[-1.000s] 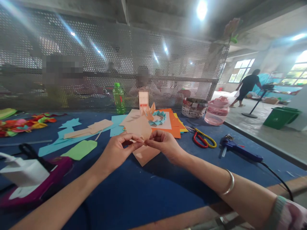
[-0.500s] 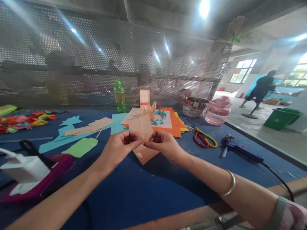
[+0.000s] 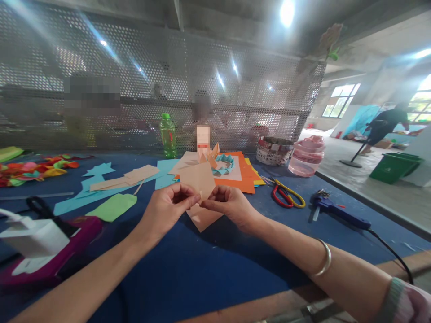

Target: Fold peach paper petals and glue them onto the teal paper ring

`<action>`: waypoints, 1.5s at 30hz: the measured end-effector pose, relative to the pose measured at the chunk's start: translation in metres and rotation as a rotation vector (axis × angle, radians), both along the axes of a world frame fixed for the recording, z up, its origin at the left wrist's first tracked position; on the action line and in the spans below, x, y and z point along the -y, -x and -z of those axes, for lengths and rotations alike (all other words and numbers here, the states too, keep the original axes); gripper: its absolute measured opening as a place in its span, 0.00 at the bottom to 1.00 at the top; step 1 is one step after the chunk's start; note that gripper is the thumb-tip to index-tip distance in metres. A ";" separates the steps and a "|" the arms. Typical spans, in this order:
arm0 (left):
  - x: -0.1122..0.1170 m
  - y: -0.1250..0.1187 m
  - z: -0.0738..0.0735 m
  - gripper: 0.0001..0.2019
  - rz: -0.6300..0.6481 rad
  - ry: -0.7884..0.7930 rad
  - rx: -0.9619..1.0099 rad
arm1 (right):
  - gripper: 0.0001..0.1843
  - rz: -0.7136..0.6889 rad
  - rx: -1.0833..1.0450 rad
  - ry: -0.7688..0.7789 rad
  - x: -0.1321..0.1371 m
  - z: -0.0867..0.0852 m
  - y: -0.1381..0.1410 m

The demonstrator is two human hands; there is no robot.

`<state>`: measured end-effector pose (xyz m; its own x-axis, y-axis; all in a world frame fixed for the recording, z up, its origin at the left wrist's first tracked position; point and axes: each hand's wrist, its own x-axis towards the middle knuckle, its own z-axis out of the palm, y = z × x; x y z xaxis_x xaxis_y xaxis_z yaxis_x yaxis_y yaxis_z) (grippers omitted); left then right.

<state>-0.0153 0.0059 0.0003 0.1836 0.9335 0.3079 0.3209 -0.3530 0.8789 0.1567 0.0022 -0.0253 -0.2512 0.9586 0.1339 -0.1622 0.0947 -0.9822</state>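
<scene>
A folded peach-coloured sheet of paper (image 3: 198,178) is held up over the blue table, pinched at its lower edge from both sides. My left hand (image 3: 173,202) grips it with thumb and fingers closed. Facing it, my right hand (image 3: 232,204) pinches the other side, its fingertips nearly touching the left thumb. Beneath my hands another peach paper piece (image 3: 204,218) lies on the table. Behind the held paper are orange sheets (image 3: 248,181) and a ring of folded blue paper (image 3: 227,165).
To the right lie red-and-yellow scissors (image 3: 288,195) and a blue glue gun (image 3: 340,213). A woven basket (image 3: 274,150), pink jug (image 3: 307,157) and green bottle (image 3: 168,139) stand behind. Leftward are green paper (image 3: 114,207), blue scraps (image 3: 76,201) and a purple power strip (image 3: 85,231) with a charger.
The held paper's upper part has shifted slightly and its middle crease shows less. My hands stay nearly in place. In the background, a person has moved to the right.
</scene>
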 end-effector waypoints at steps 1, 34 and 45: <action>0.000 0.000 0.000 0.10 -0.002 -0.011 -0.001 | 0.24 -0.001 0.000 -0.002 0.000 0.000 0.000; 0.000 0.000 0.010 0.09 0.003 -0.084 -0.014 | 0.20 -0.017 0.129 -0.107 -0.002 0.005 0.000; -0.001 0.001 0.011 0.09 0.003 -0.078 -0.020 | 0.21 0.033 0.209 -0.095 0.003 0.002 0.000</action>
<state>-0.0161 0.0068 -0.0107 0.1932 0.9065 0.3755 0.3375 -0.4208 0.8421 0.1565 -0.0003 -0.0274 -0.2515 0.9524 0.1720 0.0484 0.1899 -0.9806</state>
